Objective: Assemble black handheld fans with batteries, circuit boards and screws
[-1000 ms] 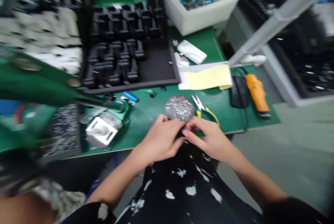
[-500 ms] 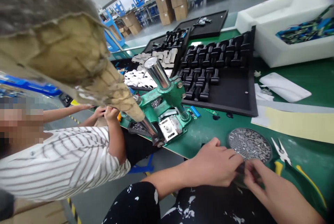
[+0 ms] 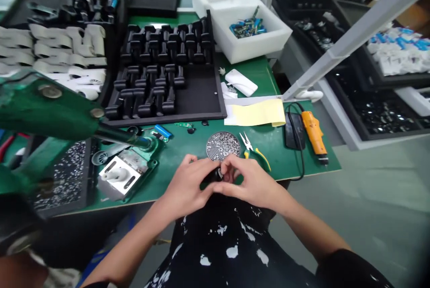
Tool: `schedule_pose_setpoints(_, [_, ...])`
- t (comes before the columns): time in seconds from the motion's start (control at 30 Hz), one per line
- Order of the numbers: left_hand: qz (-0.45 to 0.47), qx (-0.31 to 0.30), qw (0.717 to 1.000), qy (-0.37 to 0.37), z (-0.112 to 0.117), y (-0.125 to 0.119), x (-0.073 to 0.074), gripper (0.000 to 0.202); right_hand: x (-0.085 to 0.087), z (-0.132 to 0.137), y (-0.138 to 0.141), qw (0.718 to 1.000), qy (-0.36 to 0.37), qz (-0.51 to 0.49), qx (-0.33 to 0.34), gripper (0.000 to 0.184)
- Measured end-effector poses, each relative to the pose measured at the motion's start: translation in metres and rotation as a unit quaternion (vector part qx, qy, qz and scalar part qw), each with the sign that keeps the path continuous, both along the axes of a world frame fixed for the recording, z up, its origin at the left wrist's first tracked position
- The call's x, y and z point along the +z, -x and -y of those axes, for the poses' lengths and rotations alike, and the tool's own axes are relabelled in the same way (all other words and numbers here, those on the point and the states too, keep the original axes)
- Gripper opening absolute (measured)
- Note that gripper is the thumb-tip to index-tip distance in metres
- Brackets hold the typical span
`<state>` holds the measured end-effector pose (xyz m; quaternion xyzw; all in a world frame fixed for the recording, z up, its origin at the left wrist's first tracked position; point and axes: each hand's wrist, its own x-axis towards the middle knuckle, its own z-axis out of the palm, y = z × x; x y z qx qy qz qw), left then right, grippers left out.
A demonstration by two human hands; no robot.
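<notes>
Head view, live: the left hand (image 3: pixel 186 187) and right hand (image 3: pixel 251 180), two together, pinch one small black part (image 3: pixel 215 176) just below one round mesh tray (image 3: pixel 223 146), one yellow-handled pair of pliers (image 3: pixel 252 156) right beside it.

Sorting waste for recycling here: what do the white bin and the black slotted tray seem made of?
The white bin looks like rigid foam: thick, matte walls with softly rounded edges. The black slotted tray also looks matte and foam-like, with moulded recesses, though it could be plastic.
</notes>
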<state>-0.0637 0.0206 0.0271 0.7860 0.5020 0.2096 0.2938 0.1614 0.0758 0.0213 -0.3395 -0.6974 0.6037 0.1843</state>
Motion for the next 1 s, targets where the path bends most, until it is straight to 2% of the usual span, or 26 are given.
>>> schedule_pose_setpoints(0.07, [-0.004, 0.000, 1.000, -0.007, 0.000, -0.001, -0.001, 0.023, -0.002, 0.001, -0.002, 1.000, 0.021, -0.010, -0.009, 0.026])
schedule_pose_setpoints(0.2, [-0.026, 0.012, 1.000, -0.001, 0.001, -0.003, -0.001, 0.022, -0.006, 0.001, -0.003, 0.998, 0.052, -0.044, 0.003, 0.017])
schedule_pose_setpoints(0.4, [-0.050, 0.025, 0.997, -0.047, 0.006, -0.005, -0.002, 0.023, -0.005, 0.003, -0.007, 1.000, -0.018, -0.001, -0.002, 0.019])
schedule_pose_setpoints(0.5, [-0.017, 0.034, 0.999, -0.032, 0.007, -0.007, -0.001, 0.020, -0.005, 0.004, -0.009, 1.000, -0.013, -0.020, -0.002, 0.020])
schedule_pose_setpoints(0.7, [0.073, 0.047, 0.996, -0.010, 0.007, -0.014, 0.000, 0.019, -0.013, 0.005, -0.010, 0.987, 0.104, -0.122, -0.001, 0.016])
schedule_pose_setpoints(0.83, [0.109, 0.054, 0.992, -0.026, 0.007, -0.016, -0.002, 0.022, -0.020, 0.010, -0.007, 0.967, 0.184, -0.172, -0.021, 0.022])
schedule_pose_setpoints(1.0, [0.135, 0.067, 0.988, -0.038, 0.008, -0.017, -0.007, 0.022, -0.021, 0.013, 0.000, 0.939, 0.258, -0.220, -0.047, 0.030])
